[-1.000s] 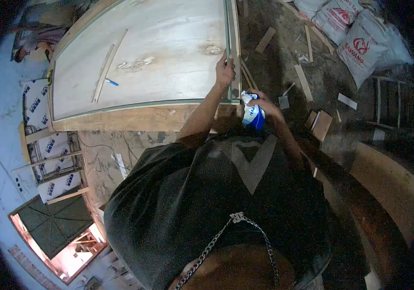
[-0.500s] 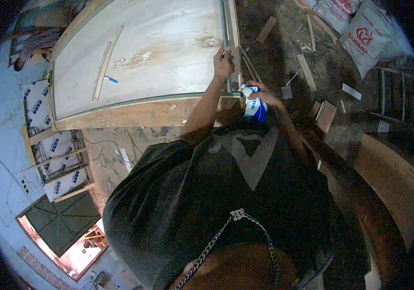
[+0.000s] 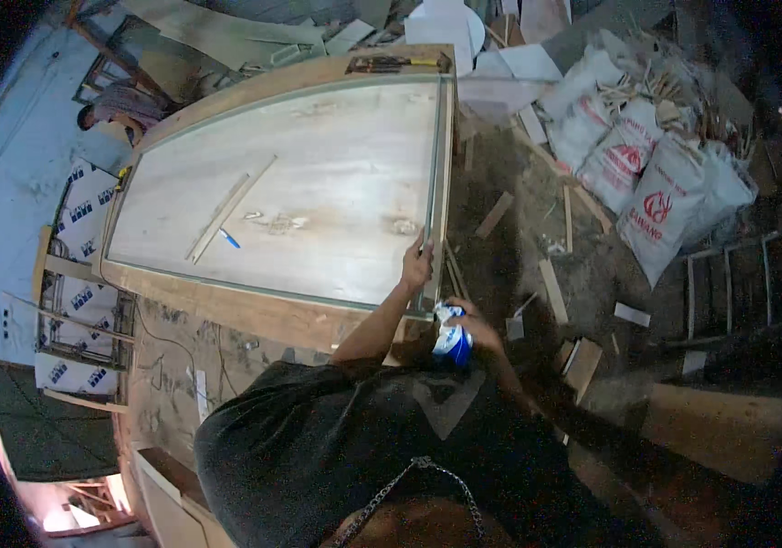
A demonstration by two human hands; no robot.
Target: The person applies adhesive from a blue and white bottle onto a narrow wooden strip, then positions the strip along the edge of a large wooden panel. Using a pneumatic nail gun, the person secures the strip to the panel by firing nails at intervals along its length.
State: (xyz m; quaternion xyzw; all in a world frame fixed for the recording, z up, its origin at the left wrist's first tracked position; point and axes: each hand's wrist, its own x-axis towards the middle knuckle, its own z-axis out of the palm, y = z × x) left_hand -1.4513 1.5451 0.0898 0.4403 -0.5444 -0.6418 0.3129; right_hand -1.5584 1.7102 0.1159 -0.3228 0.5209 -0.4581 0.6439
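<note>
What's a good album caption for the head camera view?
Left hand at the edge of a pale panel, right hand holding a blue-and-white packet, wood strips on the floor.

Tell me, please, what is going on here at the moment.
The right grip holds a blue and white packet by the near right corner of a large pale board. The left grip is at the grayish edging along the board's right side; whether it is closed is unclear. A blue pen and two thin wooden strips lie on the board.
</note>
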